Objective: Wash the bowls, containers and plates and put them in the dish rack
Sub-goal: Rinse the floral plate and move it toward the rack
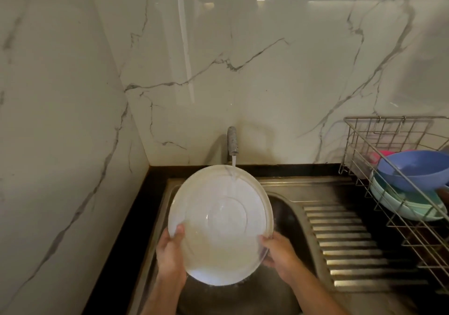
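Water from the grey wall tap [232, 142] falls on the far rim of a large round white plate [220, 224], which is held tilted over the stainless steel sink [286, 215], its far edge raised toward the tap. Both hands grip it at the near edge. The left hand [170, 256] curls round the near-left rim with the thumb pressed on the upper face; the right hand [279, 256] clasps the near-right rim, fingers wrapped under it.

By its look the plate is stiff and glazed, probably ceramic or melamine, so it should keep its shape but could chip or crack if knocked against the steel. Wet, it will likely be slippery, and its width puts much of the weight beyond the fingers. Holding it at opposite points of the rim, thumbs on top and fingers beneath, seems the safest grip.

To the right, past the ribbed draining board [349, 246], a wire dish rack [393, 193] already holds a blue plastic bowl [413, 168] resting on a pale green bowl [408, 207].
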